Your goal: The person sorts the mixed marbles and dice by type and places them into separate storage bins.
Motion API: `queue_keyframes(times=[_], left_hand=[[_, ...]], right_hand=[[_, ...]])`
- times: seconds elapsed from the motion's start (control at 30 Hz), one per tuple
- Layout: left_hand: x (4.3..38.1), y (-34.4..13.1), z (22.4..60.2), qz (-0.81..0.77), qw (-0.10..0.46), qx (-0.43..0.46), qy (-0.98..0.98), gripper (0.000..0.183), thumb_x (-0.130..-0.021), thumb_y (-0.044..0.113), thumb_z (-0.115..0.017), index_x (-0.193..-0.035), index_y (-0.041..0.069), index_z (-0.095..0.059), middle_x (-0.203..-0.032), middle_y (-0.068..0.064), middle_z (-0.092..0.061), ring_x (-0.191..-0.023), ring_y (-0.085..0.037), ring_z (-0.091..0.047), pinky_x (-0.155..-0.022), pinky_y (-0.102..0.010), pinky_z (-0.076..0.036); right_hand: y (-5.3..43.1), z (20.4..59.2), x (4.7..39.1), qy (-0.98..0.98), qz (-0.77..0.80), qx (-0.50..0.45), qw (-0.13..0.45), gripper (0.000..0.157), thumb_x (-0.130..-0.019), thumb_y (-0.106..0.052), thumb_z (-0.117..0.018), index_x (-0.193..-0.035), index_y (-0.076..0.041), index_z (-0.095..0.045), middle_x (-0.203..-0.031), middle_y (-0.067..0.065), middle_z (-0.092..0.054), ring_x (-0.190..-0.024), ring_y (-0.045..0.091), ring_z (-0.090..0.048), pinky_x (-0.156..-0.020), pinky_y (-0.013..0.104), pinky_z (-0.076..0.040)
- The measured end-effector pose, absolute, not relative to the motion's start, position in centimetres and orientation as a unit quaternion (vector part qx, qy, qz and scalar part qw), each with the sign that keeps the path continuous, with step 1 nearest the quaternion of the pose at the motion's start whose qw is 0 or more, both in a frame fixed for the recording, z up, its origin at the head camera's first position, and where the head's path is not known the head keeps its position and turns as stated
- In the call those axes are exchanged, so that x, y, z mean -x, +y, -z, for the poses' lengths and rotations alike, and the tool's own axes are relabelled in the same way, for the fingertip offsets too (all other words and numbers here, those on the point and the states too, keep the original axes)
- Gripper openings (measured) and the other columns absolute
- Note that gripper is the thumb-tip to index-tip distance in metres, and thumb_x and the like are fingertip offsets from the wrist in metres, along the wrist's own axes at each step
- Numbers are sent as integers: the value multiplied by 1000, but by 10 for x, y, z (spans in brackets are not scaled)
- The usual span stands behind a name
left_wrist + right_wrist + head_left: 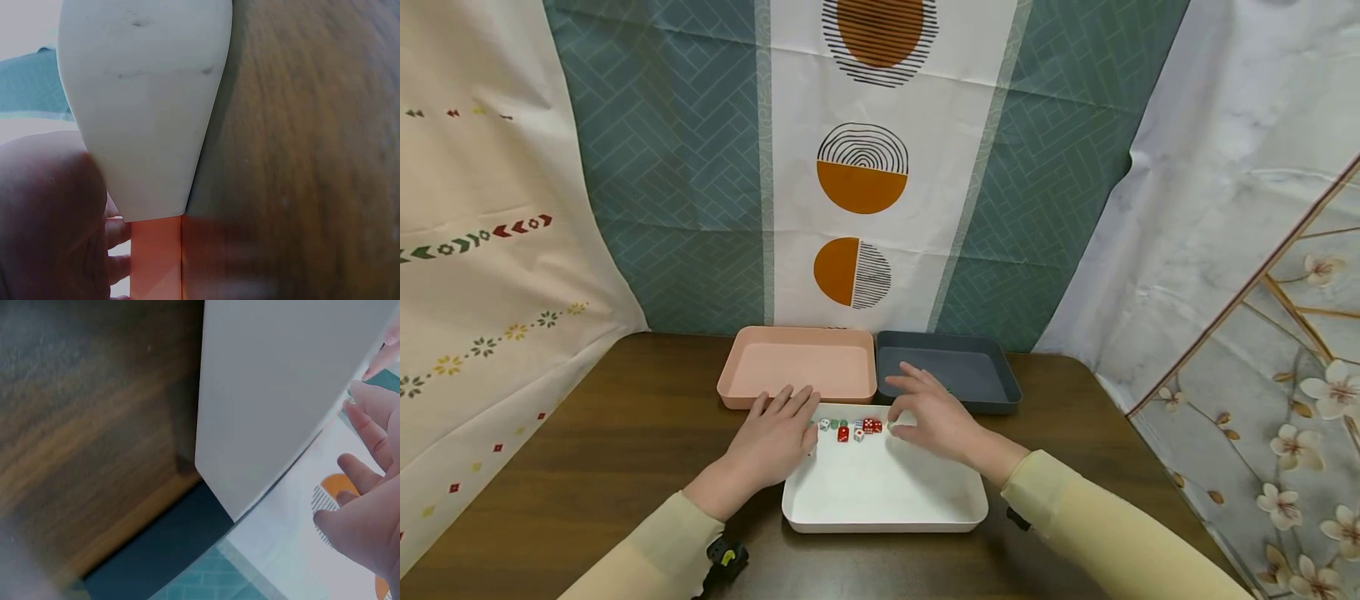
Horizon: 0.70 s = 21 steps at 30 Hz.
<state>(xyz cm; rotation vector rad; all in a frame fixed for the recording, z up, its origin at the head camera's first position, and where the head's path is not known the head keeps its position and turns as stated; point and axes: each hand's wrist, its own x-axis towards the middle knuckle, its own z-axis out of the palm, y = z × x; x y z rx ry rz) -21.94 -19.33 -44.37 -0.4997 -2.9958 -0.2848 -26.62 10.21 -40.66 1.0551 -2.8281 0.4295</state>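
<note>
Right hand [934, 421] pinching pale die [891, 426], white tray [887, 492]

Counts, left to right: two hands, three trays. Dice in white tray: two white dice [859, 435], two green dice [834, 424], three red dice [868, 426], one bluish-white piece [859, 423] too small to read, one pale die at the right fingertips. Plus a white bit [810, 452] by the left thumb, mostly hidden; can't tell what.

Left hand [777, 437]: palm down, fingers nearly straight and spread, no object seen in it. Lies over white tray's far left corner, fingertips near pink tray [808, 362]. Loose dice sit just right of its thumb, in a loose row along the far side.

Right hand: thumb and index closed narrow on pale die, other fingers lifted. Pale die is between those tips, just right of the red pair, at the row's right end.

Around: pink tray behind left, dark tray [973, 371] behind right, both just beyond white tray, on brown table [625, 433]. Small green thing [948, 390] in dark tray, partly blocked by right hand. Left hand covers white tray's left corner. Patterned cloth [692, 208] hangs behind.
</note>
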Motion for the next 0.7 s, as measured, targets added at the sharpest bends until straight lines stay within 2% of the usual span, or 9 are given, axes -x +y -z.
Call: queue_keyframes(times=[0.27, 0.5, 0.7], left_hand=[[218, -192, 443, 96, 48, 164, -981, 61, -116, 34, -50, -168, 2, -44, -176, -17, -37, -164, -45, -28, -130, -70, -17], [217, -193, 443, 98, 45, 163, -981, 61, -117, 34, -50, -168, 2, -43, -176, -17, -37, -164, -45, -28, -130, -70, -17], [220, -193, 446, 95, 49, 164, -981, 62, -117, 35, -50, -169, 2, -43, -177, -17, -36, -164, -45, -27, -130, -70, -16]], right_hand=[[108, 400, 270, -925, -145, -346, 64, 9, -94, -17, -91, -98, -18, -83, -164, 13, -56, -166, 35, -26, -135, 56, -17], [113, 395, 274, -932, -147, -324, 63, 7, -96, -19, -90, -98, -20, -83, -165, 11, -55, -167, 34, -25, -135, 53, -15], [122, 392, 283, -935, -146, -315, 71, 6, -97, -19, -88, -101, -18, -83, -166, 13, -54, -167, 35, -24, -135, 56, -17]])
